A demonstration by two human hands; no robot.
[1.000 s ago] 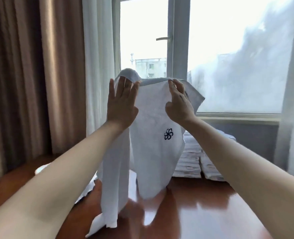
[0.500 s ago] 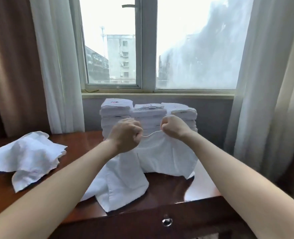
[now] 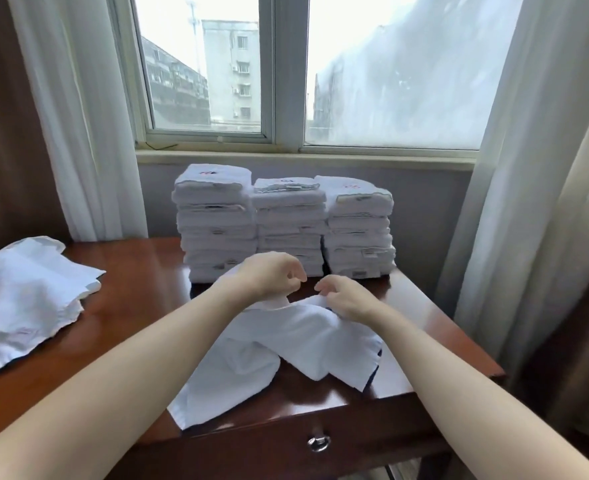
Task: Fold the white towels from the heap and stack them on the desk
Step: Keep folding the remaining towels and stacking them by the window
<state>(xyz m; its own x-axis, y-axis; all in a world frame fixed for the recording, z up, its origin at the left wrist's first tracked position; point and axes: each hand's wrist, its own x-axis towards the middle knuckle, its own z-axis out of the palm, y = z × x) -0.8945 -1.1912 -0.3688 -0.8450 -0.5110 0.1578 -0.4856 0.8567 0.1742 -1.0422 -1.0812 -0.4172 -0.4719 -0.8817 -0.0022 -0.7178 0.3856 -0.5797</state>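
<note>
You were at the start of the folding step. One towel lay rumpled on the front part of the desk, not yet flat, and its lower left corner reached the front edge, to the left of the drawer knob. Your right hand had its fingers curled and pinched the raised top edge of the towel. Your left hand was curled narrow too, just beside the right one, but I cannot tell if it really held cloth or only hovered over it.

In my judgement, the next move called for drawing both hands apart along that top edge, so that the towel spread flat. Only after this could the halves be brought together.

About the room for moving: the three stacks of folded towels stood close behind your hands, so a push forward could knock them. To the left there was bare desk between the towel and the heap, which lay well apart. To the right the desk edge was near, and the curtain hung just beyond it. A wide pull to that side might let the towel slide off.
</note>
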